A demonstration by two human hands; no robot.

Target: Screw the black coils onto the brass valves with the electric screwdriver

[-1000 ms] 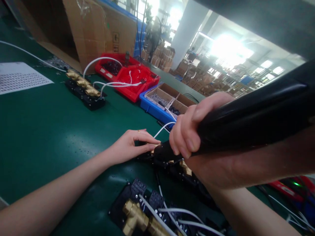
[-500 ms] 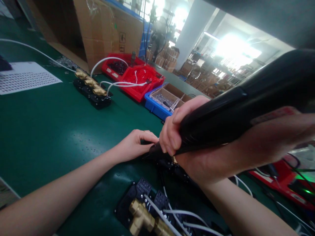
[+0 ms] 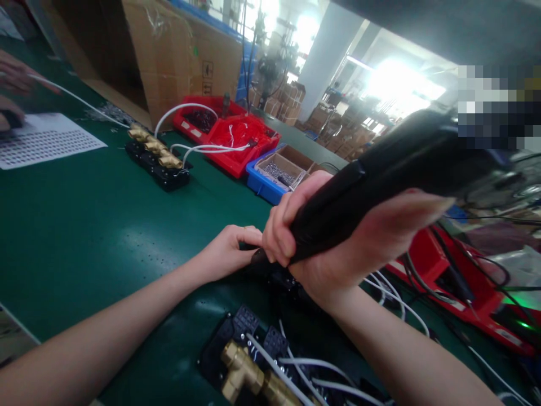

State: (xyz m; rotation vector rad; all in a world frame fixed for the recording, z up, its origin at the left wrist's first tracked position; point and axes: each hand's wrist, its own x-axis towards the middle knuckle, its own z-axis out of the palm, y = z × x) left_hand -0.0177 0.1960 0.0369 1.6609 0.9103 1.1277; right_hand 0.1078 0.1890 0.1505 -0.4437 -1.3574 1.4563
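Observation:
My right hand (image 3: 313, 237) is wrapped round a thick black cylindrical tool (image 3: 359, 186), which slants up to the right. Its lower end is hidden behind my fingers. Beside it, my left hand (image 3: 236, 251) pinches the end of a black part (image 3: 260, 260) lying on the green table (image 3: 84, 242). Much of that part is under my right hand. Nearer to me sits a black assembly with brass fittings (image 3: 243, 369) and white tubes.
Another brass-fitted assembly (image 3: 156, 155) is at the left, before a cardboard box (image 3: 181, 62). Red bins (image 3: 240, 163), a blue tray (image 3: 264, 189) of screws and a printed sheet (image 3: 51, 138) lie beyond. Another person's hand (image 3: 17, 76) is at the far left. A red bin (image 3: 486, 316) is right.
The black tool and my right hand have shifted slightly left, and the tool's upper end has dropped, uncovering the right-hand red bin. Another person's hands have appeared above the printed sheet.

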